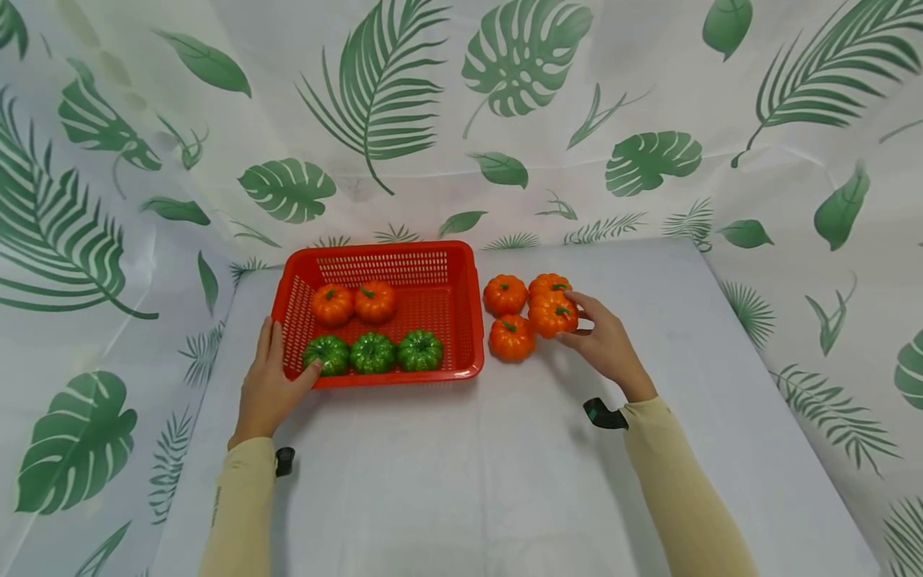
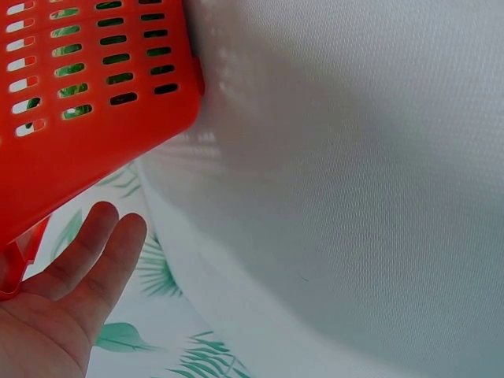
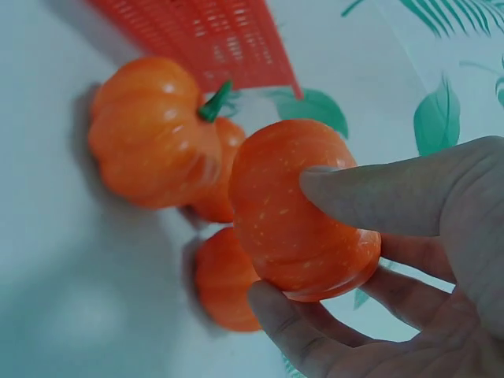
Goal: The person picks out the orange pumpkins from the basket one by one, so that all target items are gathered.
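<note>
R hand [image 1: 604, 343] pinches orange pumpkin [image 1: 553, 315] rt. of red basket [image 1: 473, 320]; L hand [image 1: 272, 390] holds basket's corner. Pumpkin's prob. light, stiff, a bit slick; best grip: thumb & fingers round sides.

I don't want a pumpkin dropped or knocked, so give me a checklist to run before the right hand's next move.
1. Right hand pinches the held pumpkin between thumb and fingers: ok.
2. Basket has bare floor toward its right rear: ok.
3. Left hand is at the basket's near-left corner: ok.
4. Left hand's hold is firm: cannot tell.
5. Table-level path to the basket is clear: not ok, two loose pumpkins stand between.
</note>
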The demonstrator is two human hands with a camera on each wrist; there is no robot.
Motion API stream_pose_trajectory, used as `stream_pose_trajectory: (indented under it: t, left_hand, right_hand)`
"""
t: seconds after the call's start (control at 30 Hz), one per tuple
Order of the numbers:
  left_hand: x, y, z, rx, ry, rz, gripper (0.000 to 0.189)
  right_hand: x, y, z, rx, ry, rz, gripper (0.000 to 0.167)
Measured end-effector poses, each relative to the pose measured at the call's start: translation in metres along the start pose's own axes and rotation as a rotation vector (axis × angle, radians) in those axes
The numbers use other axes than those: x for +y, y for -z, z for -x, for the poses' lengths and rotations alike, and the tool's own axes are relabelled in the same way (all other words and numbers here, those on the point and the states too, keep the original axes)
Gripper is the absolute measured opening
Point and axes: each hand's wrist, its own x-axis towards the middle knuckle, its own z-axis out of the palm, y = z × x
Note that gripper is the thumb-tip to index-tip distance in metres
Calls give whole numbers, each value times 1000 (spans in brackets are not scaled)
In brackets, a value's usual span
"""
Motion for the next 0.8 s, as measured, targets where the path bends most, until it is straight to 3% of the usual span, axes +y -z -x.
stream_pose_trajectory:
  t: [0.4, 0.8]
  left_hand:
    - [0, 0, 0, 14, -16, -2, 102]
    - [0, 0, 1, 20, -22, 4, 101]
  right_hand:
    - [30, -2, 11, 2, -97, 74, 70]
    - [44, -18, 13, 12, -218, 56, 76]
